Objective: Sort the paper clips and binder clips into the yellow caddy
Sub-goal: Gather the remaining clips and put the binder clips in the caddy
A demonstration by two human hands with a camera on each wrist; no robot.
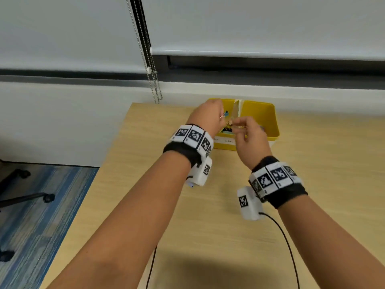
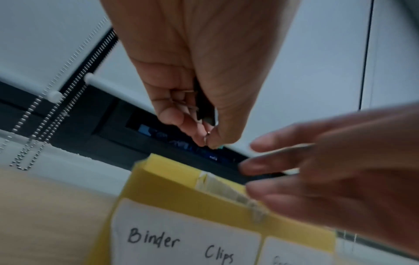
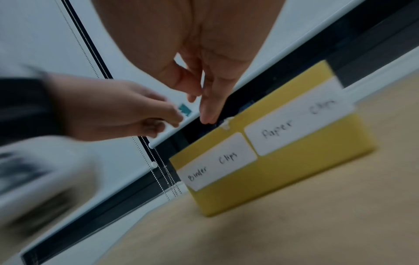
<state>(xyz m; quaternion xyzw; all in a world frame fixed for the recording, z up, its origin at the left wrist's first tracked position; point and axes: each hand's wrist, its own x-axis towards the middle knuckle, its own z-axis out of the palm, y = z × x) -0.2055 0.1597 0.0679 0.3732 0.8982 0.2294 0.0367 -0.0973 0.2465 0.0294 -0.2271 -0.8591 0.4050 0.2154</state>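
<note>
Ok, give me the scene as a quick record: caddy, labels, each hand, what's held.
caddy: yellow caddy at the table's far edge, a divider splitting it in two
labels: "Binder Clips" on the left compartment, "Paper Clips" on the right
left hand: above the left compartment, grip closed on small clips
right hand: near the divider, fingers loosely extended; contents unclear

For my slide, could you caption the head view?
Both hands meet above the yellow caddy on the table.

Caddy (image 1: pixel 268 122) at bench (image 1: pixel 312 205) rear edge, divider (image 1: pixel 237 109) splitting it left and right, both hands (image 1: pixel 208 115) above it, clips (image 1: pixel 226 130) in left compartment.
</note>
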